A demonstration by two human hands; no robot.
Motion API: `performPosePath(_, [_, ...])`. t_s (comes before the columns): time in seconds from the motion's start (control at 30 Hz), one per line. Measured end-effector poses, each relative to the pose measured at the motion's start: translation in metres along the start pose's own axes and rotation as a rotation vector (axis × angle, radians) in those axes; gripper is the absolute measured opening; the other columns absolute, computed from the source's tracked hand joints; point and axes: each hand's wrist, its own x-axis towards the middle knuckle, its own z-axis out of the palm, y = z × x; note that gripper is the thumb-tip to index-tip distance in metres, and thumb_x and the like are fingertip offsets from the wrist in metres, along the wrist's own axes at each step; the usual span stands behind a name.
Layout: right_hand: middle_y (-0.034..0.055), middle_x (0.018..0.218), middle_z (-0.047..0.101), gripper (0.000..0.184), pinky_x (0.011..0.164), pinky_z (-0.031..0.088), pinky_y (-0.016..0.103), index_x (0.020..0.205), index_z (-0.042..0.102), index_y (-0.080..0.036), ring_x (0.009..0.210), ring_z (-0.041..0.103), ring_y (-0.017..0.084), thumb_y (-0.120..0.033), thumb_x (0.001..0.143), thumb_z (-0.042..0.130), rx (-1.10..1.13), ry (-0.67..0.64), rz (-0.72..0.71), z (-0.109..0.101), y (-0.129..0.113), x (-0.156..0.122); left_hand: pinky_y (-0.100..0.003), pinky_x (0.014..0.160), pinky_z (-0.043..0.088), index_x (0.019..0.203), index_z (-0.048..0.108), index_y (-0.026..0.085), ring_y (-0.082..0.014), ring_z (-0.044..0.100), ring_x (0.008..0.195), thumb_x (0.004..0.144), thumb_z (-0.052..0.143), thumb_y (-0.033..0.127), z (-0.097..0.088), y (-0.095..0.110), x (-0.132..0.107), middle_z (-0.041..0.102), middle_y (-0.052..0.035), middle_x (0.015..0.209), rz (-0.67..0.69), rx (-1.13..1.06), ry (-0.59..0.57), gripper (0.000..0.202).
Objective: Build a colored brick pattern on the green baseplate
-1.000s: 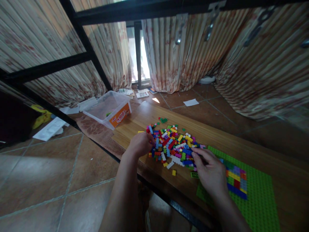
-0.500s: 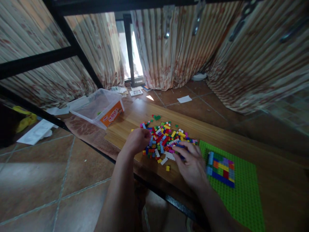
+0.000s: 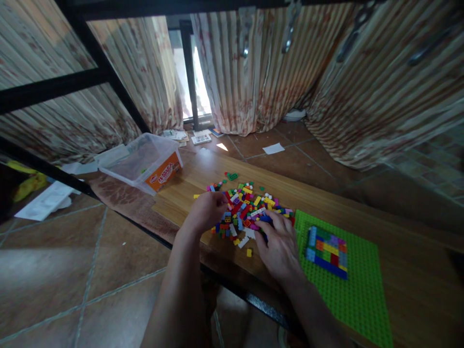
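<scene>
A heap of small coloured bricks [image 3: 246,205] lies on a wooden board [image 3: 203,179]. My left hand [image 3: 206,211] rests at the heap's left edge, fingers curled into the bricks; what they pinch is hidden. My right hand [image 3: 279,244] lies palm down on the heap's near right side, fingers spread over the bricks. Just right of it is a green baseplate [image 3: 358,295] with a patch of coloured bricks [image 3: 326,251] pressed onto it. A single yellow brick [image 3: 249,252] sits apart near the board's front edge.
A clear plastic tub [image 3: 143,162] with an orange label stands at the board's far left. Black metal frame bars [image 3: 105,72] cross overhead and at left. Striped curtains [image 3: 275,77] hang behind. Papers [image 3: 273,148] lie on the tiled floor [image 3: 72,270].
The view has shifted, so everything sits further left and lower. My right hand has slid left from the baseplate's edge onto the heap. My left hand stays at the heap's left edge.
</scene>
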Motion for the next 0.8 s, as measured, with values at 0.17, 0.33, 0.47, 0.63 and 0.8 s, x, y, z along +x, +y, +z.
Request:
performPosePath(0.17, [0.0108, 0.123, 0.058, 0.019, 0.099, 0.044, 0.048, 0.095, 0.071, -0.02, 0.114, 0.047, 0.03, -0.029, 0.09, 0.055, 0.016, 0.059, 0.03, 0.007, 0.004, -0.001, -0.026, 0.068, 0.043, 0.097, 0.073, 0.02, -0.0182, 0.062, 0.075, 0.079, 0.055, 0.023, -0.003, -0.004, 0.007, 0.072, -0.0059, 0.084, -0.161, 0.063, 0.174, 0.026])
performPosePath(0.33, [0.0106, 0.119, 0.06, 0.021, 0.098, 0.044, 0.048, 0.092, 0.071, -0.021, 0.112, 0.048, 0.029, -0.031, 0.092, 0.052, 0.036, 0.103, 0.036, 0.01, 0.006, -0.001, -0.031, 0.083, 0.047, 0.107, 0.072, 0.023, -0.024, 0.064, 0.095, 0.08, 0.054, 0.022, -0.002, -0.011, 0.013, 0.071, -0.0085, 0.103, -0.17, 0.14, 0.242, 0.033])
performPosePath(0.47, [0.0109, 0.119, 0.06, 0.02, 0.097, 0.045, 0.047, 0.091, 0.071, -0.02, 0.112, 0.049, 0.029, -0.03, 0.092, 0.053, 0.049, 0.115, 0.04, 0.011, 0.007, -0.001, -0.034, 0.091, 0.046, 0.111, 0.071, 0.024, -0.0256, 0.06, 0.105, 0.082, 0.054, 0.023, -0.001, -0.015, 0.022, 0.067, -0.009, 0.111, -0.158, 0.183, 0.299, 0.033])
performPosePath(0.63, [0.0097, 0.117, 0.062, 0.019, 0.094, 0.045, 0.046, 0.09, 0.071, -0.021, 0.109, 0.051, 0.028, -0.029, 0.091, 0.054, 0.092, 0.146, 0.041, 0.011, 0.011, -0.002, -0.036, 0.094, 0.045, 0.11, 0.072, 0.022, -0.0272, 0.057, 0.109, 0.085, 0.053, 0.024, -0.002, -0.012, 0.039, 0.065, -0.0097, 0.113, -0.157, 0.244, 0.346, 0.031])
performPosePath(0.8, [0.0092, 0.114, 0.063, 0.018, 0.093, 0.046, 0.045, 0.09, 0.071, -0.021, 0.106, 0.053, 0.027, -0.029, 0.091, 0.054, 0.131, 0.162, 0.056, 0.008, 0.013, 0.0, -0.033, 0.093, 0.043, 0.095, 0.075, 0.023, -0.0214, 0.058, 0.099, 0.086, 0.051, 0.023, 0.013, 0.008, 0.044, 0.069, -0.0069, 0.105, 0.009, 0.27, 0.292, 0.026])
